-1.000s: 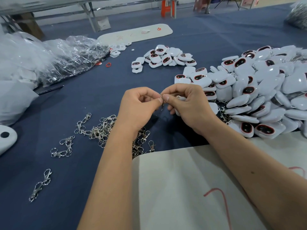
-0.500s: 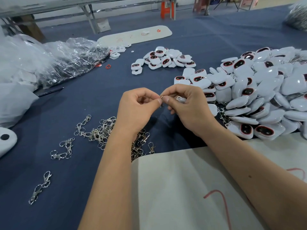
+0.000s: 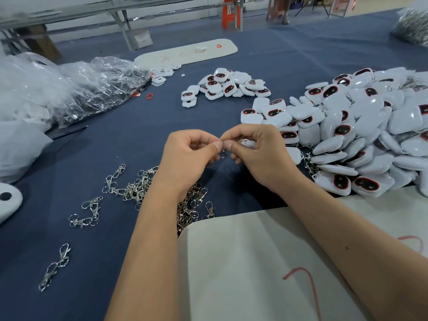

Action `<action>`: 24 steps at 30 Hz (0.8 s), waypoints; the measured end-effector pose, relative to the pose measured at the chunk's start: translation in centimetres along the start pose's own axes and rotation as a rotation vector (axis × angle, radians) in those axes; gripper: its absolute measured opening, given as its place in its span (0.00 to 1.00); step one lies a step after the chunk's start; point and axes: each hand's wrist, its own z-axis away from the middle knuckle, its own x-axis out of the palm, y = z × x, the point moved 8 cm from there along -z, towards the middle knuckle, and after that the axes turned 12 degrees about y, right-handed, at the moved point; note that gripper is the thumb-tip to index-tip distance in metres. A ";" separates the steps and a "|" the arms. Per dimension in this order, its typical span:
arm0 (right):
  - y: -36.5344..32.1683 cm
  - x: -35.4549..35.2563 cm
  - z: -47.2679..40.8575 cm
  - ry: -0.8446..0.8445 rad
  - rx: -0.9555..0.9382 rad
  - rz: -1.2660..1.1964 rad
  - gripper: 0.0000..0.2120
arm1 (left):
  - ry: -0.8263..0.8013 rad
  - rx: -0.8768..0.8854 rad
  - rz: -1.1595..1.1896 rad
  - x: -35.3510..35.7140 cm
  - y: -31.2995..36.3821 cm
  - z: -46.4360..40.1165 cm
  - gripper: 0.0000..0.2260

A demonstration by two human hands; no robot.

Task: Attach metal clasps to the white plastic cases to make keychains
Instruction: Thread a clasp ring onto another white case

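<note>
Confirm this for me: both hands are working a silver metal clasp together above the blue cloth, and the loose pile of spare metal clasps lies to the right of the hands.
Not quite. The head view shows the pile of spare silver metal clasps to the left of the hands, by the left wrist. The big heap on the right is white plastic cases. The rest holds: left hand and right hand pinch a silver metal clasp above the blue cloth.

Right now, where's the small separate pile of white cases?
In the head view the small pile of white cases lies on the blue cloth beyond the hands, left of the big heap and right of the plastic bags.
</note>
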 end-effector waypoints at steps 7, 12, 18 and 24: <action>0.1 0.0 -0.1 0.010 -0.006 0.009 0.07 | -0.008 0.003 0.008 0.2 0.1 0.0 0.07; -0.1 -0.1 0.0 0.021 -0.020 0.019 0.08 | -0.006 0.022 -0.015 0.2 0.2 0.0 0.06; -0.5 -0.4 0.0 0.049 -0.048 0.065 0.06 | 0.004 0.103 -0.135 0.5 0.5 -0.1 0.08; -1.0 -0.4 0.1 0.079 -0.102 0.143 0.06 | 0.050 0.203 -0.306 0.5 0.9 0.0 0.08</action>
